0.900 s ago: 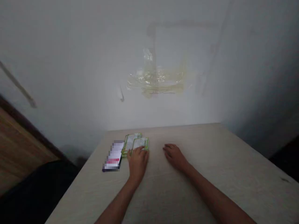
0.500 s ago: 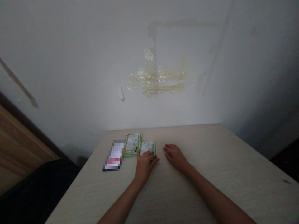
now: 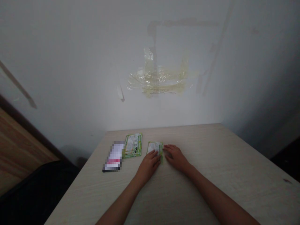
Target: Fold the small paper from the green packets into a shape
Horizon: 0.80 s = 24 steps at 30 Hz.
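Note:
A flat green-and-white printed packet (image 3: 153, 145) lies on the table in front of me. My left hand (image 3: 148, 165) rests over its near part, fingers laid on top, covering some of it. At the packet's right edge is my right hand (image 3: 174, 157), palm down with fingers stretched out and slightly bent; its fingertips are at or very near that edge. A stack of similar green-and-white packets (image 3: 133, 145) sits to the left, apart from the single one.
Left of the stack lies a phone-like object (image 3: 114, 156) with a pixelated screen. The pale wooden table (image 3: 201, 137) meets a white wall (image 3: 93, 62) patched with clear tape (image 3: 161, 78). A dark object (image 3: 39, 190) and a brown wooden panel (image 3: 14, 150) stand at the left.
My left hand has slid the single packet rightward, away from the stack and up to my right hand. My right hand has hardly moved.

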Available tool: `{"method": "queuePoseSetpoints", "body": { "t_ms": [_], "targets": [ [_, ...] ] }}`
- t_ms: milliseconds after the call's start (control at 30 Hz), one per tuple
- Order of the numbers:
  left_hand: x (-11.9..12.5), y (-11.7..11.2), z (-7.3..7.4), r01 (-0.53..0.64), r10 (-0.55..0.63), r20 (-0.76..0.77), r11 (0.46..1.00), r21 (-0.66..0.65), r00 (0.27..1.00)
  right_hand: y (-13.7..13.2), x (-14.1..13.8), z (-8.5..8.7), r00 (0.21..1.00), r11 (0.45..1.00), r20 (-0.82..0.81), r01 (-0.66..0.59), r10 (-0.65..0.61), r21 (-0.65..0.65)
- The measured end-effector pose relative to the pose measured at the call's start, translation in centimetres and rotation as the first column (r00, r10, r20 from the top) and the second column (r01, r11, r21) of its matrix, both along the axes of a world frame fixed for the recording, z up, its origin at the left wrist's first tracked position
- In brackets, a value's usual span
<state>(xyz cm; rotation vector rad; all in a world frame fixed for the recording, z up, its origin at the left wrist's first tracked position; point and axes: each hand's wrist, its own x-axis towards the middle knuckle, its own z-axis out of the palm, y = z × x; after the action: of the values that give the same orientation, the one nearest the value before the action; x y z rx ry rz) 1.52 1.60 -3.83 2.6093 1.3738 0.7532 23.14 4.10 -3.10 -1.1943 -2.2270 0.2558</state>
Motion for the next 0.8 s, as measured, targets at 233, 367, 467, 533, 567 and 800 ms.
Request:
{"method": "queuePoseSetpoints", "body": {
  "t_ms": [233, 367, 467, 533, 567, 800],
  "targets": [
    [-0.9, 0.2, -0.2, 0.020, -0.020, 0.044, 1.000, 0.008, 0.999, -0.1, 0.0, 0.0, 0.998, 0.998, -0.005, -0.060, 0.060, 0.003],
    [-1.8, 0.0, 0.7, -0.018, 0.018, -0.071, 1.000, -0.003, 0.997, 0.1, 0.1, 0.0, 0.997, 0.997, -0.027, -0.072, 0.072, 0.000],
    [-2.3, -0.1, 1.5, -0.023, 0.015, -0.114, 0.998, -0.063, 0.993, 0.1, 0.2, 0.0, 0.996, 0.997, -0.040, -0.081, 0.081, -0.011],
    [-2.5, -0.1, 1.9, -0.013, 0.004, -0.106, 0.996, -0.087, 0.994, 0.0, 0.2, 0.2, 0.995, 0.996, -0.051, -0.082, 0.080, -0.020],
    [-2.5, -0.2, 2.0, -0.007, -0.002, -0.098, 0.996, -0.092, 0.995, 0.0, 0.2, 0.2, 0.995, 0.996, -0.055, -0.081, 0.079, -0.027],
    [-2.2, -0.2, 2.0, -0.005, -0.002, -0.058, 0.994, -0.109, 0.998, -0.3, 0.3, 0.7, 0.996, 0.994, -0.035, -0.086, 0.084, -0.072]
  ]
}}
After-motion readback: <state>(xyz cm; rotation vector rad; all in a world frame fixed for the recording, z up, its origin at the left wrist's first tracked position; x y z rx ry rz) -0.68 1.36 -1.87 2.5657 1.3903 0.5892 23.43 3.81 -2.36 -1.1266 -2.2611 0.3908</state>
